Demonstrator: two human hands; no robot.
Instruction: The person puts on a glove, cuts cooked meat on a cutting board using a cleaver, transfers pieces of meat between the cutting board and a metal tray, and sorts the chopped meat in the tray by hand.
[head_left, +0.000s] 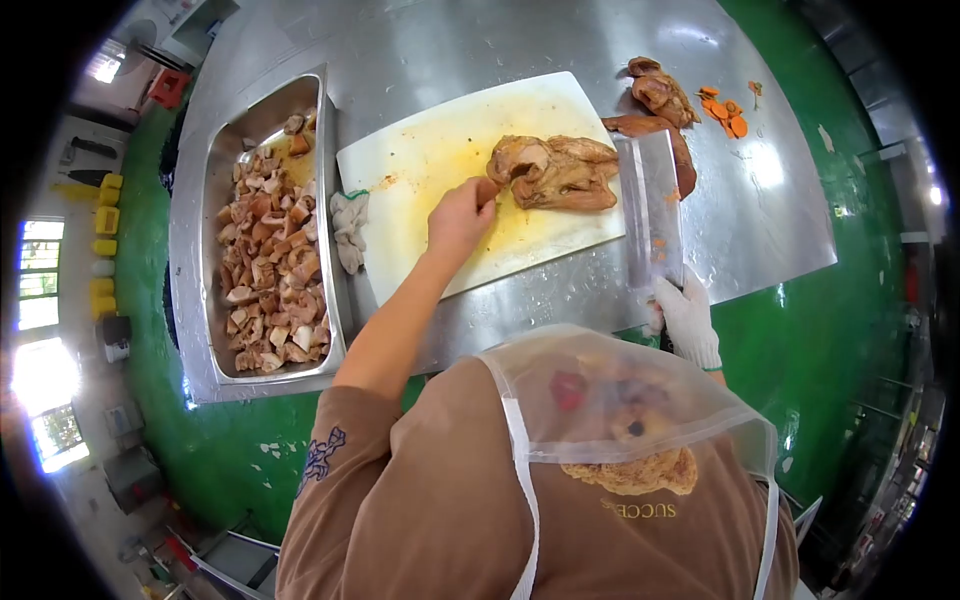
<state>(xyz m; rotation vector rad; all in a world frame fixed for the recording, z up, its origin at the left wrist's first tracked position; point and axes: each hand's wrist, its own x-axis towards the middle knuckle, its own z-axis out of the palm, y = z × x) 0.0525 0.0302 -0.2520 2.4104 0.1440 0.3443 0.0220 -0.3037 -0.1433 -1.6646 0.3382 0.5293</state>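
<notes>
A brown piece of cooked meat (560, 172) lies at the right end of the white cutting board (420, 150), which is stained yellow. My left hand (463, 218) is bare and closed, its curled fingers at the left end of the meat; the fingertips are partly hidden. My right hand (690, 315), in a white glove, grips the handle of a cleaver (650, 200). The broad blade stands just past the board's right edge, apart from the meat on the board. It partly covers another brown piece of meat (683, 165) on the steel table.
A deep steel tray (333, 230) on the left holds many chopped meat chunks (270, 260). A crumpled grey cloth (349, 230) lies between tray and board. Another cooked piece (660, 92) and orange carrot slices (728, 115) lie on the steel table (430, 45) at the far right.
</notes>
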